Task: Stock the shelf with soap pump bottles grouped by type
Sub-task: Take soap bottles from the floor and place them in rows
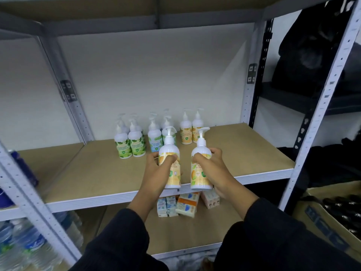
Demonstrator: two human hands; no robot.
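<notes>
Nearest to us, two dark sleeves (125, 241) reach toward the shelf board (244, 153), our landmark for everything here. The person's left hand (156, 175) wraps its fingers round an orange-label pump bottle (169, 151). The right hand (214, 169) grips a second orange-label bottle (201, 177) in the same way. Both bottles stand roughly upright, just beside each other over the front edge of the shelf board, pump heads up. We cannot tell whether their bases touch it.

Below the shelf board, on the lower level, a cluster of small cartons (183, 205) sits directly under the hands. Below and left of the shelf board, on the neighbouring rack, we see clear water bottles (25, 245) with blue labels packed together. Below and right of the shelf board, an open cardboard box (322, 220) holds dark glossy items (345, 208), too blurred for us to name.

Toward the back of the shelf board, three groups stand in a row, each with white pumps. The green-label bottles (130, 146) are at the left. The blue-label bottles (155, 141) stand just beside them in the middle, partly hidden behind the left-hand bottle. The shelved orange-label bottles (190, 132) are at the right, close to the back wall.

Beyond the shelf board's right end, black bags (304, 55) fill the dark rack.
</notes>
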